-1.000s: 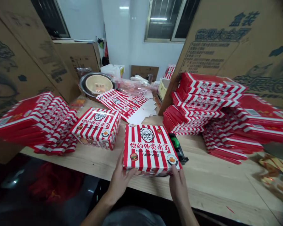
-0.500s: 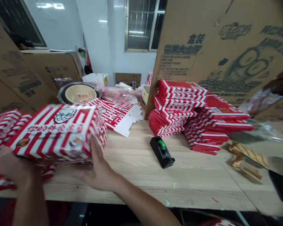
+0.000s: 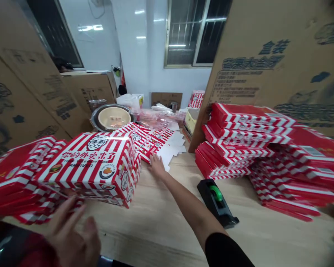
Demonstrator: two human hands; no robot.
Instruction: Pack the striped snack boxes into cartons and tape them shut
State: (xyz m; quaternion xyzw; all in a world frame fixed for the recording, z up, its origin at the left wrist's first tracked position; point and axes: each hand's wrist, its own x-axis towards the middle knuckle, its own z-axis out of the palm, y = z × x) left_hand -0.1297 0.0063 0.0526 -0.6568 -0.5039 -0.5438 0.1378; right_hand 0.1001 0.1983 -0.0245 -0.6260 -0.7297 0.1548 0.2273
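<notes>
The left hand (image 3: 75,233) is held at the near edge of the counter (image 3: 156,226), blurred, with its fingers spread apart and nothing seen between them. It is placed just in front of the box (image 3: 86,159); whether the box is touched cannot be told. The box, closed and striped in red and white, is set on the left part of the counter, its printed lid turned up. Behind it a second box (image 3: 136,168) is mostly hidden. The right hand (image 3: 157,167) is stretched forward, with its fingers laid at the near edge of the flat sheets (image 3: 153,141); whether a sheet is clamped cannot be told. The sheets are spread in an overlapping fan, partly printed, partly white. To the right of the right forearm, the tape dispenser (image 3: 218,204) is left standing apart, fitted with a green core. Folded cartons are stacked in a left pile (image 3: 19,163) beside the box and in a right pile (image 3: 247,137) before a cardboard panel (image 3: 245,81). Beyond the sheets, a cream bowl (image 3: 103,118) is seated in a metal basin (image 3: 94,120)
</notes>
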